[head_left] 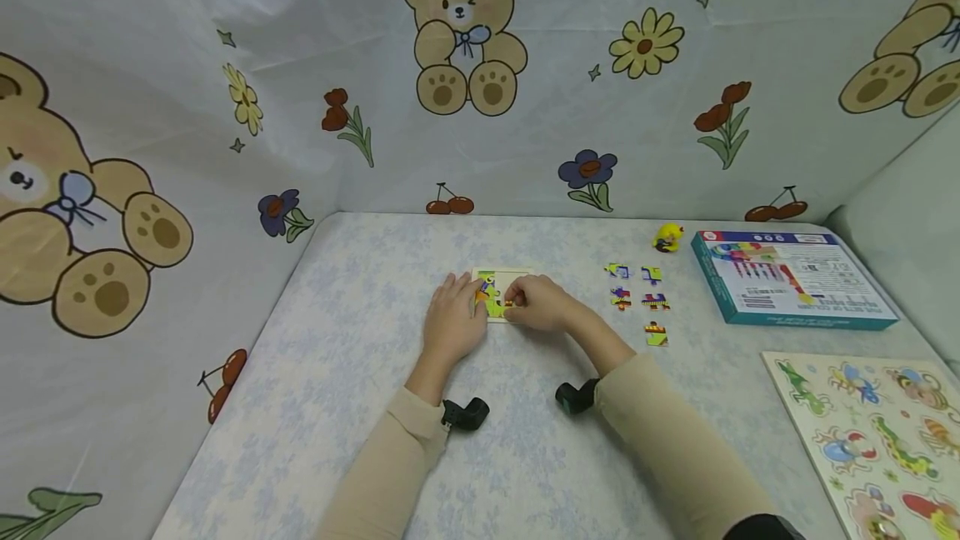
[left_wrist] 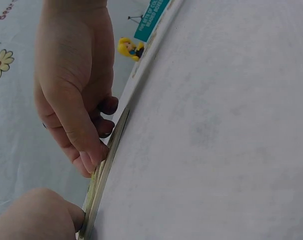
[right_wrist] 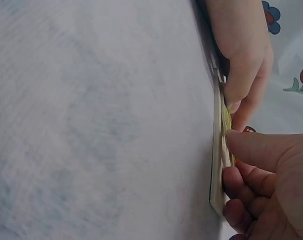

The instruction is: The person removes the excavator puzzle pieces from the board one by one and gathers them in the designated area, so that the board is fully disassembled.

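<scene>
A small jigsaw puzzle board [head_left: 517, 271] with a pale wooden frame lies on the table, its picture partly filled in yellow-green. My left hand [head_left: 454, 322] rests along the board's left side, fingers extended over its edge. Over the right part of the board, my right hand [head_left: 542, 304] pinches a puzzle piece between thumb and curled fingers; most of the piece is hidden by them. The right wrist view shows the right hand's thumb [right_wrist: 261, 149] low against the board, and the left hand [right_wrist: 244, 55] beyond it. Several loose puzzle pieces [head_left: 656, 302] lie to the right.
Behind the loose pieces stands a small yellow toy figure [head_left: 667, 237]. A teal-edged box [head_left: 795, 282] lies at the back right, with a wooden insect puzzle board [head_left: 862, 440] at the front right. A printed bear curtain [head_left: 525, 165] hangs behind the table [head_left: 315, 373].
</scene>
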Available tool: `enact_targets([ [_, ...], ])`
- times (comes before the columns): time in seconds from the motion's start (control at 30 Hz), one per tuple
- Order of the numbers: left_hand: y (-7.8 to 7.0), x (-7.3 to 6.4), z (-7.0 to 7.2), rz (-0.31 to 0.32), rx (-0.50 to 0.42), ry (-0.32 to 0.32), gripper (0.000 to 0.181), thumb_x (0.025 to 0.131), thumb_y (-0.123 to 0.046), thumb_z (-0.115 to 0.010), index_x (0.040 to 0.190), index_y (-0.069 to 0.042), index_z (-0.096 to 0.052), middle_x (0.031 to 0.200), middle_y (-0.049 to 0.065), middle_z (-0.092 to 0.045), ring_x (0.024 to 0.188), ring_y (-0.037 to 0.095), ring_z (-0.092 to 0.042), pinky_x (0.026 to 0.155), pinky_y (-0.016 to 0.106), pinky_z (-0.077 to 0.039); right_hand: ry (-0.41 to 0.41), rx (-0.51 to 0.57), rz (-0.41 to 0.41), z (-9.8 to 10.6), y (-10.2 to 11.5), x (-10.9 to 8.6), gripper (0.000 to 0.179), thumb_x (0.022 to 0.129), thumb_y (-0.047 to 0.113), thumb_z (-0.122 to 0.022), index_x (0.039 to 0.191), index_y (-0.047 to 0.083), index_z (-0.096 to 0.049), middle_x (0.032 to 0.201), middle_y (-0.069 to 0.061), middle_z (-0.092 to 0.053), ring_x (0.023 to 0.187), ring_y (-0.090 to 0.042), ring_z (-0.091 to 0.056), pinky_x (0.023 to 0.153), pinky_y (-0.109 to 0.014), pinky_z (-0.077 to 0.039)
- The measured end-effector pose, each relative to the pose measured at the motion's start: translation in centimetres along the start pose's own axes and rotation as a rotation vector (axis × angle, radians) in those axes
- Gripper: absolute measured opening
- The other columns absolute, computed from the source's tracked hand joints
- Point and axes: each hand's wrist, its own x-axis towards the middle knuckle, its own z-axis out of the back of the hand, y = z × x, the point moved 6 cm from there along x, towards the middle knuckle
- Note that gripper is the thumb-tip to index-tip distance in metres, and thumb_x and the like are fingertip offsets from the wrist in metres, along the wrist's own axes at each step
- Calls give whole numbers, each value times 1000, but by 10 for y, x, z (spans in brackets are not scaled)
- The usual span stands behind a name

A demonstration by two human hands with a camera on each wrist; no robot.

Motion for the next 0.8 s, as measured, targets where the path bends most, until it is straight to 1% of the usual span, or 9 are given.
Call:
enact_targets([
  [0.2,-1,0,0,-9,8,3,45,101,-29,-44,144,-20,-54,157,5,-42,152,28,-26,126,44,-18,-3,84,-29,3,0,-2,15,89,11,-67,103,4,-65,87,-4,-65,77,-14,-57,71,-26,-49],
  [0.37,-2,-2,2,-10,-6,-1,45,101,-29,-44,143,-19,-55,156,6,-44,152,29,-27,126,44,-19,-21,136,-27,4,-4,-7,14,90,13,-67,103,8,-65,88,-3,-64,79,-14,-56,70,-26,-48],
  [0.47,-2,-3,3,-9,-10,-3,45,101,-29,-45,143,-19,-55,156,6,-44,152,29,-27,126,45,-19,-43,167,-26,8,-9,-12,11,91,12,-66,102,10,-66,89,-3,-62,80,-16,-55,70,-27,-46],
  [0.6,-3,-3,3,-14,-11,-4,45,101,-29,-44,144,-19,-54,157,6,-42,152,29,-26,126,45,-19,-51,198,-58,18,-22,-27,8,93,14,-65,101,11,-65,91,-3,-60,83,-18,-53,71,-28,-45],
  [0.8,-2,-3,3,-11,-20,-4,46,100,-29,-44,144,-19,-54,158,6,-41,152,29,-25,126,46,-18,-30,211,-108,38,-49,-59,10,95,17,-64,103,11,-64,95,-5,-60,85,-20,-52,68,-28,-45],
])
